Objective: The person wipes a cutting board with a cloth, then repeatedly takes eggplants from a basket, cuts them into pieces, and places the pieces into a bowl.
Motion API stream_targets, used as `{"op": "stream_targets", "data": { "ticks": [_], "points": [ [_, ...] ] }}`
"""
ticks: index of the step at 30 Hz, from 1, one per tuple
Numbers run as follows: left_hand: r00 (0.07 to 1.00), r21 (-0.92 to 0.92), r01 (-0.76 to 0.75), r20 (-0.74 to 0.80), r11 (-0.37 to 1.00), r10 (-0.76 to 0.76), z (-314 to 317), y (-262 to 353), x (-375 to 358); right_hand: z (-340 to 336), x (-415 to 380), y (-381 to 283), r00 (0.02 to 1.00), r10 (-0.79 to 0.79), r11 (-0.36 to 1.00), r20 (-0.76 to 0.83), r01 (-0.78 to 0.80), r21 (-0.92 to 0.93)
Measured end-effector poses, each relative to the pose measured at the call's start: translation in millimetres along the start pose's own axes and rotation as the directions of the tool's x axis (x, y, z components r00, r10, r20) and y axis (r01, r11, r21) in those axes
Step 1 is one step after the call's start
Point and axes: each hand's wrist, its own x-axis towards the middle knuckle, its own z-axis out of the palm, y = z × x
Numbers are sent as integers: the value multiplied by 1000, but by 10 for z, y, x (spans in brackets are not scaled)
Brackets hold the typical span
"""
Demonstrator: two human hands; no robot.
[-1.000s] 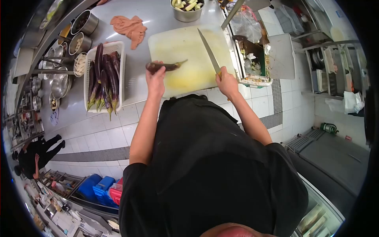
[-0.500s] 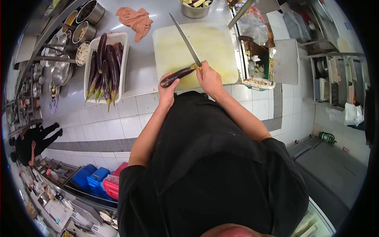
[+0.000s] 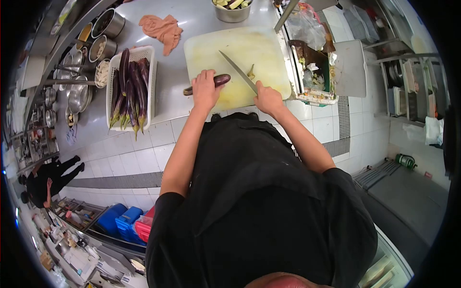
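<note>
My left hand (image 3: 205, 89) is closed over the middle of a dark purple eggplant (image 3: 222, 80), which lies across the left part of the pale cutting board (image 3: 216, 45). In my right hand (image 3: 269, 99) is the handle of a long knife (image 3: 237, 71), its blade slanting up and left over the board. A cut-off eggplant stem (image 3: 251, 72) rests on the board just right of the blade. Left of the board, a white basket (image 3: 152, 81) holds several whole eggplants (image 3: 138, 84).
An orange cloth (image 3: 162, 31) lies behind the basket. A metal pot (image 3: 232, 14) of cut eggplant stands behind the board. At the right is a waste bin (image 3: 314, 79) with scraps. Metal pots (image 3: 109, 23) and bowls line the left. Another person (image 3: 42, 185) is at far left.
The stem end is now off the eggplant and on the board. My left hand has turned the eggplant and set it on the board. The knife has moved right and down.
</note>
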Motion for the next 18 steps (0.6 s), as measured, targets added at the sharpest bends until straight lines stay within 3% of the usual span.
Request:
{"op": "stream_targets", "data": {
  "ticks": [2, 6, 8, 12, 18],
  "points": [
    [990, -62, 57, 136, 996, -48, 217, -1, -19, 80, -33, 55, 1000, 8, 1000, 25, -8, -13],
    [979, -21, 42, 200, 999, -37, 283, 116, -39, -34, -230, 7, 999, 32, 998, 31, -31, -46],
    [944, 22, 166, 285, 986, -165, 296, 199, 41, -140, -368, -23, 999, 21, 995, 49, -16, -101],
    [930, 12, 206, 310, 979, -199, 365, 318, 138, -245, -656, -46, 999, -40, 993, 28, 43, -114],
    [937, -6, 183, 305, 983, -172, 350, 334, 122, 285, -301, 92, 999, -7, 994, 35, 3, 109]
  ]
}}
